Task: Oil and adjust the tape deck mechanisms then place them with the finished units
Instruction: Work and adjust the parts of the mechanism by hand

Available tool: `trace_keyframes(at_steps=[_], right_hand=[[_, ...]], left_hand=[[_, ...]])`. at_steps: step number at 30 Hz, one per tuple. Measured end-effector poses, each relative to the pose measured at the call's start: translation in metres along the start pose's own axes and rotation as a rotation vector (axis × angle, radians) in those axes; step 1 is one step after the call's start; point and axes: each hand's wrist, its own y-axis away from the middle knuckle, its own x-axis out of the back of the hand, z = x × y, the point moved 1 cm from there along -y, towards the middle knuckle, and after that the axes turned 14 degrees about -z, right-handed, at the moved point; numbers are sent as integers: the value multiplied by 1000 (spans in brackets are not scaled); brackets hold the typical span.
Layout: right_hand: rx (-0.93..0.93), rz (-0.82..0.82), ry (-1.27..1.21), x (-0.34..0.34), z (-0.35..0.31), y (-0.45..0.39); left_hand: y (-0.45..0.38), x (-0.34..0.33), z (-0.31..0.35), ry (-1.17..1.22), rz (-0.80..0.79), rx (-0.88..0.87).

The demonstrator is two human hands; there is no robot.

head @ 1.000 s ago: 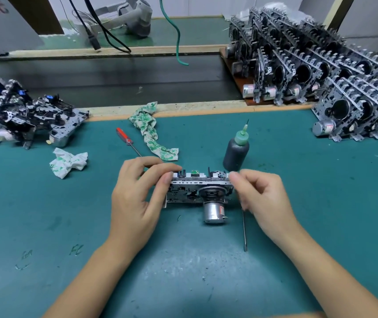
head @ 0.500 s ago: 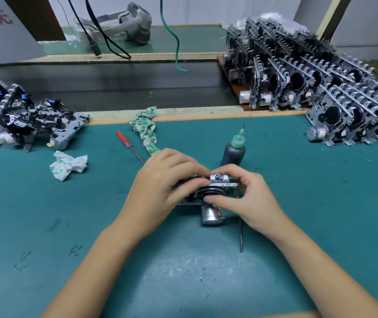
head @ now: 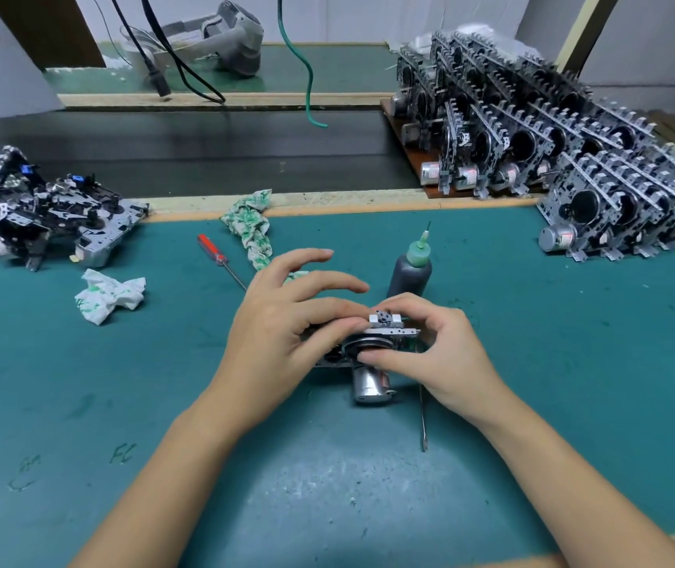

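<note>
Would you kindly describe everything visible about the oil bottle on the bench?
The oil bottle is a small dark grey squeeze bottle, plastic by the look, with a green cap tapering into a thin needle-like nozzle that points up. It stands upright and capped on the teal mat, just behind the tape deck mechanism being held. Neither hand touches it; its base is hidden behind the right hand.

Both hands on tape deck mechanism

Mechanism on mat centre; oil bottle just behind; unfinished pile far left; finished rows far right.
</note>
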Motion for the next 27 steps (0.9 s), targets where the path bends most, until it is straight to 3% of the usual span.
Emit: trace_keyframes(at_steps=[22,24,27], right_hand=[[23,-26,109,1,1,5],[7,-12,206,5,2,9],[57,134,531,14,5,16]], left_hand=[[2,-2,-2,46,-3,-7],[2,-2,-3,24,5,-11],[2,-3,-3,15,17,-16]])
